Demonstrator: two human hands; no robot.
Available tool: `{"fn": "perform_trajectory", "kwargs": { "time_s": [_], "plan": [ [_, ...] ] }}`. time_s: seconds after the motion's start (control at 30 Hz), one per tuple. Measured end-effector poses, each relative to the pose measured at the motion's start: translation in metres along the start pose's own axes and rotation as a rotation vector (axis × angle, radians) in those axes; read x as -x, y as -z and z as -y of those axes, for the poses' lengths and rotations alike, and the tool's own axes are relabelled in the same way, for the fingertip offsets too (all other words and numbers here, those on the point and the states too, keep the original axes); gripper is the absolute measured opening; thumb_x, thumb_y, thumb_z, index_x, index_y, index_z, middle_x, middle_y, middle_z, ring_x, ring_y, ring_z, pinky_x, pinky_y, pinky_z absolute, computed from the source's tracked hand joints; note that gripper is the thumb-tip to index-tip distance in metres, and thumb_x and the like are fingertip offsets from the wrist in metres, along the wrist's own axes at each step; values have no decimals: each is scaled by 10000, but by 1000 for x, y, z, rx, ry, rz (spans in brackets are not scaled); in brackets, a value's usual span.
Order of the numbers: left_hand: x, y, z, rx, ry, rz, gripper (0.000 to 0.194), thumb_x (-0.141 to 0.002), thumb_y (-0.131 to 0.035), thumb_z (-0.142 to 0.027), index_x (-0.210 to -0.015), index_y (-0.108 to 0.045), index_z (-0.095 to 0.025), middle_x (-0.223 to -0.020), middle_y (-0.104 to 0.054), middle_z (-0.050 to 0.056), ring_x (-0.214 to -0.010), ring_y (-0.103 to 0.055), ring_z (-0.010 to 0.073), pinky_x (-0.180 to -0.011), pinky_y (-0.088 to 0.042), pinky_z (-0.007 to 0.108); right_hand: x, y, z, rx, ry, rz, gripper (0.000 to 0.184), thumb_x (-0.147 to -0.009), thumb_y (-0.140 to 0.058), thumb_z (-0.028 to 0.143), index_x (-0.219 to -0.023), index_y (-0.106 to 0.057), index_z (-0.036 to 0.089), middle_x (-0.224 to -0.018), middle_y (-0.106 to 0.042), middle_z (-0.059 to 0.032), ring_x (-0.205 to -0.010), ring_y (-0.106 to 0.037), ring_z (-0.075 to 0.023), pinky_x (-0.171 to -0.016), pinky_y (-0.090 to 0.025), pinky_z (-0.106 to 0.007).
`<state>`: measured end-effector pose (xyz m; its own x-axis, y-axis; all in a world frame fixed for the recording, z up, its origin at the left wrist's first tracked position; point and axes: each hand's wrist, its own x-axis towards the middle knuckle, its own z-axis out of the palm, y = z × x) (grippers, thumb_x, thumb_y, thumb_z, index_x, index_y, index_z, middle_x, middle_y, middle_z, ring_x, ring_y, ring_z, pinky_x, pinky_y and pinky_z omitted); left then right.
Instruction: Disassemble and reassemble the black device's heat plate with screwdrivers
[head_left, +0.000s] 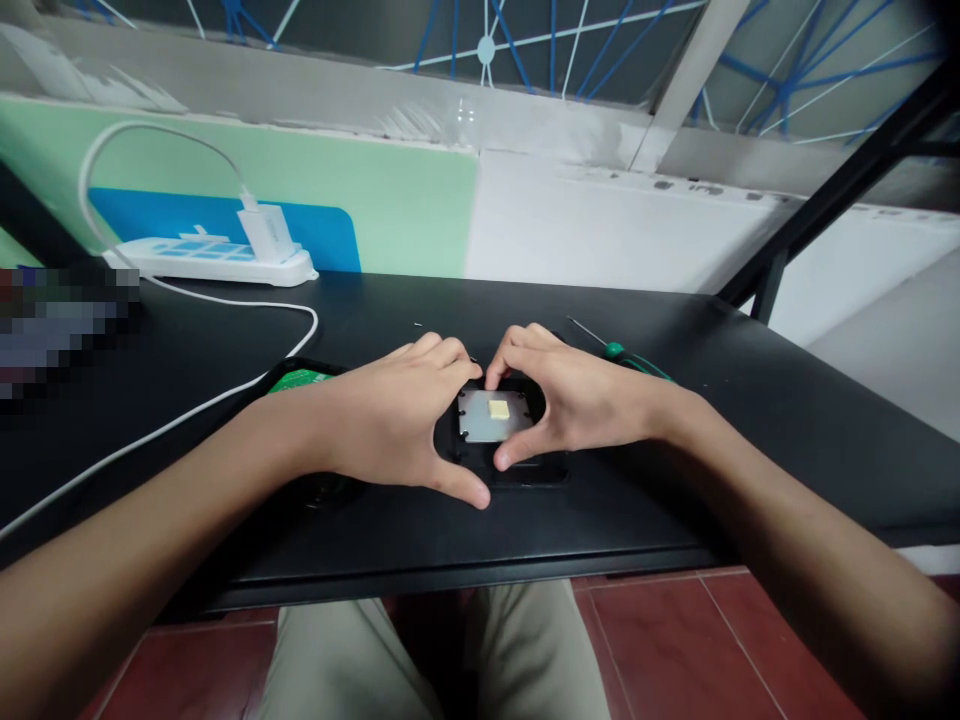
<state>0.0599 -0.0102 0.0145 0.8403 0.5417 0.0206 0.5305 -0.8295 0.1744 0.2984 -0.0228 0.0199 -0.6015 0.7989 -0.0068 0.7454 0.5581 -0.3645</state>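
Note:
A shallow black plastic case (551, 474) lies on the black table between my hands. Inside it is a silver metal plate (476, 425) with a small pale yellow square pad (499, 409) on top. My left hand (397, 420) curves around the case's left side, fingers at the far edge and thumb stretched along the near edge. With its fingertips at the plate's far edge and thumb at the near right corner, my right hand (574, 400) spans the plate. Part of the case is hidden under both hands.
A green circuit board (300, 380) in a black frame sits partly behind my left forearm. Behind my right wrist lies a screwdriver with a green handle (615, 351). A white power strip (217, 262) with a plugged charger (266, 233) stands at the back left; its white cable (202, 408) crosses the table.

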Motion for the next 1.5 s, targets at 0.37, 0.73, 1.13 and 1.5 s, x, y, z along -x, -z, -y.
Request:
{"fn": "perform_trajectory", "kwargs": {
  "time_s": [0.37,0.73,1.13,1.5],
  "plan": [
    [0,-4,2,-4,9,-14,888,-699,-784,-788,-1280,-549,-160,-1256,-599,131,-1202,-541,347,-1047,-433,434,-3,-5,-4,-19,90,-98,532,-727,-822,572,-1049,-650,184,-1059,-572,-74,-1039,-508,-256,-899,-454,-405],
    [-1,4,-1,33,30,-136,767,-764,-771,-742,-1261,-584,-189,-1188,-635,91,-1101,-549,317,-949,-455,427,-2,-3,-1,-52,120,-246,530,-694,-860,510,-1048,-646,180,-1026,-592,-54,-833,-554,-166,-732,-499,-340],
    [-6,8,11,-43,-4,-385,527,-829,-815,-528,-1213,-642,-211,-1178,-665,61,-1117,-535,291,-972,-446,416,-3,-3,-6,91,195,-451,536,-720,-862,497,-1088,-636,180,-1088,-587,-85,-873,-566,-193,-783,-533,-381],
    [-3,14,12,-122,-58,-479,407,-881,-726,-543,-1158,-655,-253,-1127,-677,58,-1061,-567,295,-940,-476,448,-2,-2,-3,119,189,-504,521,-782,-819,549,-1124,-604,218,-1141,-577,-95,-988,-589,-238,-845,-535,-417]
  ]
}}
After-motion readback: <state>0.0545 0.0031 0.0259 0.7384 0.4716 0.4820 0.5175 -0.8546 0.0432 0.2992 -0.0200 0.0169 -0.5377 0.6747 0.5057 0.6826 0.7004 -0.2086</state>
